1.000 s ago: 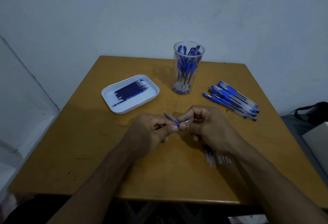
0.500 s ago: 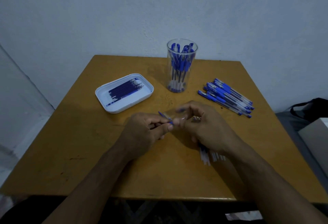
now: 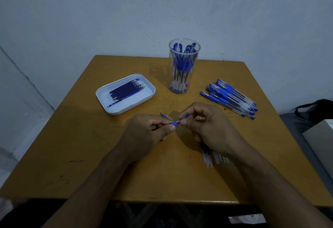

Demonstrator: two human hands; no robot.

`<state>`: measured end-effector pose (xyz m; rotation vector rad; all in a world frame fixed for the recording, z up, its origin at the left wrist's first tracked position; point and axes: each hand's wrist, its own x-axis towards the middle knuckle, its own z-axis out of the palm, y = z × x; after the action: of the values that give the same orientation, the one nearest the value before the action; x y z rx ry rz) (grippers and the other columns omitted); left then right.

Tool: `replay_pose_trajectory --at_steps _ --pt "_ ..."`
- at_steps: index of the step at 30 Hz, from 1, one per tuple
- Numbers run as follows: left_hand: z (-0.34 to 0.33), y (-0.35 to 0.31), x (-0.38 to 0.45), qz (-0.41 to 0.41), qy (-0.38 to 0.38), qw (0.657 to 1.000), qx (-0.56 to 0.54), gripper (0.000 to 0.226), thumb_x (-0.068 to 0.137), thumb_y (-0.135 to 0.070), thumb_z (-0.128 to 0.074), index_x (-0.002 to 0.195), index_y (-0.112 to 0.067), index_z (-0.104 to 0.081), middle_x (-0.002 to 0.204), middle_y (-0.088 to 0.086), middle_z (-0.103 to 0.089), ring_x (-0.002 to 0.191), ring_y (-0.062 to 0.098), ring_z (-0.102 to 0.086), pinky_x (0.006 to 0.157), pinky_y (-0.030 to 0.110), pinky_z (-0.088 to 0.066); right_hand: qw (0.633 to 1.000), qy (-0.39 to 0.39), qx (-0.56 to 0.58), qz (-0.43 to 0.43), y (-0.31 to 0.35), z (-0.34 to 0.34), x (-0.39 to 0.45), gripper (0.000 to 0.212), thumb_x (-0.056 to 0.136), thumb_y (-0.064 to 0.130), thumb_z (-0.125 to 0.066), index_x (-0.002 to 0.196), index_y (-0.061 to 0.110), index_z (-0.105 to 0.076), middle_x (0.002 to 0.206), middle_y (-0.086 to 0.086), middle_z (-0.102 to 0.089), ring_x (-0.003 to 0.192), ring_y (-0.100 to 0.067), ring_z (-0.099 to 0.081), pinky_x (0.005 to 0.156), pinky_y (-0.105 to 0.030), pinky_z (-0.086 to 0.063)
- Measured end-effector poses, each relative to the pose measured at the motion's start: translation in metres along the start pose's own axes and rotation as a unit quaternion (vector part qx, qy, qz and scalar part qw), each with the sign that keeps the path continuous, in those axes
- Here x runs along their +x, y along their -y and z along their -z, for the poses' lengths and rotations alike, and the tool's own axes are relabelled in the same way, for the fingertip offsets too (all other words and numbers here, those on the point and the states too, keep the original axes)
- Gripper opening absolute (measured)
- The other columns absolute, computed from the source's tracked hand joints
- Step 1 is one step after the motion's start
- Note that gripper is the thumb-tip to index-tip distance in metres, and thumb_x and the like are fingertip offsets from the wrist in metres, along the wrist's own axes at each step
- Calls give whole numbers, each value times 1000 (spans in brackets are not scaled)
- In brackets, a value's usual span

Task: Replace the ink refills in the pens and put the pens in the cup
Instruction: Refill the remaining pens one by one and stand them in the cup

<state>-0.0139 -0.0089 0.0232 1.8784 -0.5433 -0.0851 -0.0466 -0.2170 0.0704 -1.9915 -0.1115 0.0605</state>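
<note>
Over the middle of the worktop point(image 3: 90, 155), the left hand point(image 3: 144, 135) and right hand point(image 3: 207, 128) each keep a pinching grip on one blue pen point(image 3: 174, 123) held between them. The clear cup point(image 3: 183, 69) of pens stands near the far edge, a white tray point(image 3: 126, 108) of refills toward its left, loose pens point(image 3: 228, 97) toward the right edge.

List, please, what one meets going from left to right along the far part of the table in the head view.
Tray with refills → cup of pens → pile of pens.
</note>
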Motion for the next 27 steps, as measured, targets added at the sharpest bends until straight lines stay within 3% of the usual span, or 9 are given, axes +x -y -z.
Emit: replay_pose_trajectory --at_steps 3,6,8,11,15,20,27 --pt "0 1 0 -8 -1 1000 8 17 91 -26 -72 104 -18 -79 71 -4 -71 65 13 -67 63 20 -52 999 8 27 -16 0 0 1 20 91 16 -74 108 26 -71 89 1 -69 54 -11 -55 50 -21 -45" --pt "0 0 -1 -4 -5 1000 2 21 89 -30 -71 105 -18 -79 72 -5 -71 66 12 -68 63 18 -51 999 -19 6 -38 0 -4 -1 10 91 34 -72 95 24 -73 80 2 -70 51 -10 -53 48 -22 -44" --pt "1 -1 -2 1 -5 1000 3 19 90 -28 -71 105 -19 -79 72 -3 -72 65 10 -67 62 17 -50 999 -25 3 -36 0 -6 -1 12 95 29 -69 87 20 -71 70 5 -66 48 -9 -52 45 -20 -41" --pt "1 -5 -2 31 -17 999 -21 19 87 -35 -70 100 -25 -78 71 1 -71 58 3 -61 57 13 -45 998 -59 11 -7 3 -4 0 5 97 18 -67 95 20 -71 77 5 -64 50 -8 -54 47 -18 -41" --pt "4 -7 2 68 -104 989 -74 19 88 -39 -67 96 -25 -76 69 6 -70 48 6 -52 47 18 -43 986 -104 -129 3 2 -3 1 5 95 27 -69 97 31 -71 92 13 -65 74 -1 -58 64 -17 -43" --pt "9 -6 5 62 -159 983 -69 17 99 -24 -63 104 -12 -75 70 7 -70 47 13 -51 45 25 -45 946 -24 -324 -10 5 -24 -2 17 96 36 -65 112 31 -69 107 11 -57 95 -5 -53 79 -23 -47" --pt "7 -8 2 61 -138 986 -65 14 98 -21 -65 105 -13 -75 70 6 -71 46 11 -51 44 24 -45 922 32 -382 -59 15 -34 -1 28 99 34 -59 126 27 -66 121 4 -54 107 -11 -54 94 -32 -51"
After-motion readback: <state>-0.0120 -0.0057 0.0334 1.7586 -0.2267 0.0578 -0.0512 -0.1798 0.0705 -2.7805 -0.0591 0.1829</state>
